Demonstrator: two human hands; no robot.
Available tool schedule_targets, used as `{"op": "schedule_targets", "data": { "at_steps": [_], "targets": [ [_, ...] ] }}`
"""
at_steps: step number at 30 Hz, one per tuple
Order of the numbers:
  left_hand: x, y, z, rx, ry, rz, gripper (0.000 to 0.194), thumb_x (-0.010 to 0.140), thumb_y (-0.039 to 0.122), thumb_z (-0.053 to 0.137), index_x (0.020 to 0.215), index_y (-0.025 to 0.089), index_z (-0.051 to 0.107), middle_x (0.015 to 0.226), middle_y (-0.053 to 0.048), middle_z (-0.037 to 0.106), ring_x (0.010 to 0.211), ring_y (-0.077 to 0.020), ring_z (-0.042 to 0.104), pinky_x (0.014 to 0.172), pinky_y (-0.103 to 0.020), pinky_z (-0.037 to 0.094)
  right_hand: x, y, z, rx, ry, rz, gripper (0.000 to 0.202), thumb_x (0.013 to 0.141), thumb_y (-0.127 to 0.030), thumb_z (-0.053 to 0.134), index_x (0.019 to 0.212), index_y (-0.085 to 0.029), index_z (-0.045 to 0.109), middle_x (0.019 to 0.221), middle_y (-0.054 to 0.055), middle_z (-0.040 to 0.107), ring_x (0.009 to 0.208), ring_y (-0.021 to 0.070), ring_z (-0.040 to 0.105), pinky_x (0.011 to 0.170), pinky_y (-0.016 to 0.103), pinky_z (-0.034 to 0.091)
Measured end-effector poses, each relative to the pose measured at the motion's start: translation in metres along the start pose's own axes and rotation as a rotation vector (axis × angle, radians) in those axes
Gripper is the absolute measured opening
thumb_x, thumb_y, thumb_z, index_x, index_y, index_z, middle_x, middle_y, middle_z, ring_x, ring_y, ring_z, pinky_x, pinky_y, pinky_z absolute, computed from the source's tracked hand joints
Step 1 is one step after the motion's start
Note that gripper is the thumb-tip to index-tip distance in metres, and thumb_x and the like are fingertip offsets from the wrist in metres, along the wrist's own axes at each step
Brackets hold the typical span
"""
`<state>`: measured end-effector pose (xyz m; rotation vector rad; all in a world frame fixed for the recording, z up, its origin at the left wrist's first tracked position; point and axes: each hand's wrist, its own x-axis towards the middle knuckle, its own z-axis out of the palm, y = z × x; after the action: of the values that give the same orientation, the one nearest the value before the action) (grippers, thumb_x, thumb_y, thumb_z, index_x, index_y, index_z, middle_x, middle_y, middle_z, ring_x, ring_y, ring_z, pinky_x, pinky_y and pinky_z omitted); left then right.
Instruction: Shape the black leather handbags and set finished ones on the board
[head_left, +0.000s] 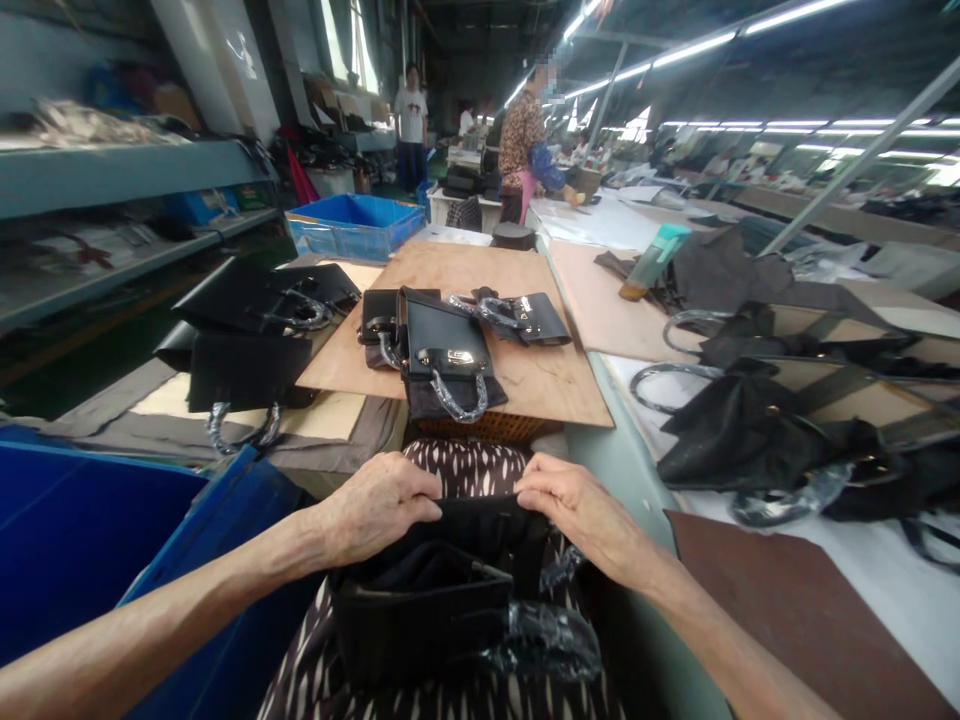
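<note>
A black handbag [427, 630] rests on my lap over patterned cloth, its mouth spread and dark lining showing. My left hand [386, 505] pinches the far rim of the bag at its left end. At the right end of that same rim, the fingers of my right hand [566, 500] are closed on the edge. A plastic-wrapped handle [551, 640] hangs over the bag's near right side, and a second wrapped handle partly shows under my right hand. The bag's lower part is dark and hard to make out.
Finished-looking black bags [450, 345] lie on a brown board [525, 385] ahead, with others [251, 370] to its left. Blue bins [75, 540] stand at left. Black bags [757, 420] and a brown sheet [810, 600] cover the right table. Two people stand farther back.
</note>
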<state>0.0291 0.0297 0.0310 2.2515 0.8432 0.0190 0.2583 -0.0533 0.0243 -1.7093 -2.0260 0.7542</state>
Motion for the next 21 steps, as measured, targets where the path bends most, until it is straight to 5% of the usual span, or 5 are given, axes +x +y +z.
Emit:
{"op": "schedule_targets", "data": {
  "at_steps": [8,21],
  "targets": [
    [0.003,0.011,-0.004,0.018,-0.02,-0.05,0.027,0.075,0.022,0.045,0.05,0.015,0.035,0.048,0.004,0.032,0.05,-0.0084,0.031,0.051,-0.022,0.019,-0.012,0.001,0.01,0.18,0.06,0.026,0.01,0.082,-0.017,0.055,0.084,-0.022,0.063,0.08,-0.003,0.055,0.077,0.0125,0.052,0.07,0.022,0.038],
    [0.001,0.008,-0.001,-0.016,-0.033,-0.046,0.023,0.076,0.024,0.047,0.055,0.016,0.048,0.051,0.005,0.034,0.053,-0.0079,0.034,0.052,-0.02,0.021,0.001,0.001,0.02,0.409,0.122,0.068,0.013,0.073,-0.011,0.058,0.063,-0.017,0.062,0.068,-0.004,0.051,0.068,0.011,0.05,0.065,0.024,0.036]
  ]
}}
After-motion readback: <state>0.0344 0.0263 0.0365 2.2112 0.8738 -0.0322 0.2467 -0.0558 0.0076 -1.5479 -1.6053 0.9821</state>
